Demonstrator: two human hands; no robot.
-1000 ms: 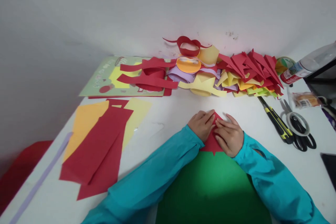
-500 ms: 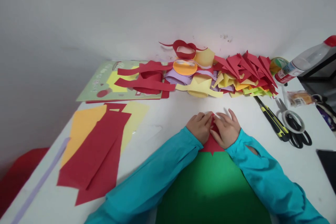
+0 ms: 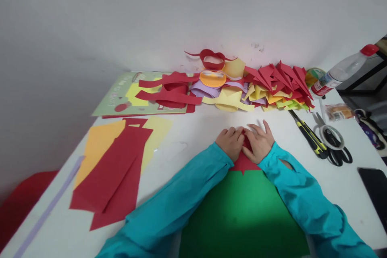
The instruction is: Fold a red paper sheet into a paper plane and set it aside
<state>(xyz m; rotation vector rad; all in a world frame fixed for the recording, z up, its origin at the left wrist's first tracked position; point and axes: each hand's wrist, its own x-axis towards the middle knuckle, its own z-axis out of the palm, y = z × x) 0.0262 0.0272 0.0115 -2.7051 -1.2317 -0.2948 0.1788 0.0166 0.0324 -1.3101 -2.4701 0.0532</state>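
Both hands meet over a folded piece of red paper [image 3: 245, 164], which lies at the far edge of a green sheet [image 3: 242, 217]. My left hand [image 3: 230, 143] has its fingers curled and pressed on the paper's top point. My right hand [image 3: 259, 143] pinches the same point from the other side with thumb and forefinger, its other fingers raised. Between the hands a strip of red shows; the fold under the fingertips is hidden. A small pointed notch of the red paper hangs over the green.
Red sheets [image 3: 115, 173] over orange and pale yellow paper lie left, beside a purple strip [image 3: 50, 205]. Cut-paper crowns [image 3: 228, 98] and folded red pieces [image 3: 278, 76] stand along the wall. On the right are a utility knife [image 3: 311, 137], scissors [image 3: 340, 156], tape [image 3: 331, 137] and a bottle [image 3: 344, 68].
The view has shifted slightly, so things on the right sit further left. Both hands stay on the red paper's top point, with the fingers drawn slightly closer together.
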